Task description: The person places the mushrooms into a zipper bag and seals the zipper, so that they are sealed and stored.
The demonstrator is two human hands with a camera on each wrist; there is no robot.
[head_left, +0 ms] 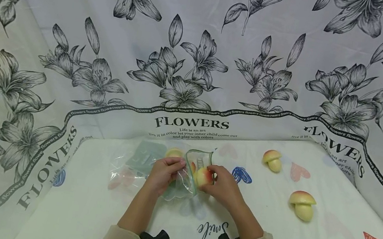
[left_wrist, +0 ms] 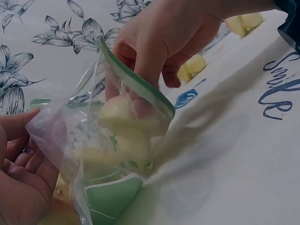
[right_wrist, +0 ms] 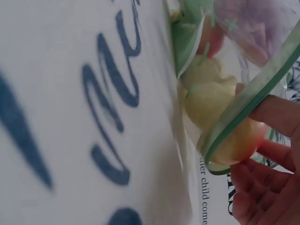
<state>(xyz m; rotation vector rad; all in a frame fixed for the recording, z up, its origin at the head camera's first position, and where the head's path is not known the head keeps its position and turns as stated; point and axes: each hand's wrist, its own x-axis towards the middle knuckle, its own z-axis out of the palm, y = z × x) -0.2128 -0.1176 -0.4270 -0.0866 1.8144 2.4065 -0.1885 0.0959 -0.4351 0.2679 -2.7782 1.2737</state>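
A clear zip bag (head_left: 186,184) with a green-edged mouth lies on its side, mouth facing right. Its edge is pinched by my left hand (head_left: 161,174) between thumb and fingers, as the left wrist view (left_wrist: 28,183) of that hand shows too. My right hand (head_left: 224,187) grips a yellow toy mushroom (head_left: 204,177) with a red-tinged cap at the bag's mouth. Seen from the right wrist, this mushroom (right_wrist: 243,140) is partly inside, behind the green zip strip (right_wrist: 253,96). Deeper in the bag sits another yellow mushroom (right_wrist: 206,68), blurred by the plastic.
Two more toy mushrooms stand to the right: a farther one (head_left: 272,160) and a nearer one (head_left: 302,205). Left of the bag lies crinkled clear plastic with a grey-green panel (head_left: 146,156). A flower-printed curtain (head_left: 198,71) hangs behind the white printed cloth (head_left: 84,202).
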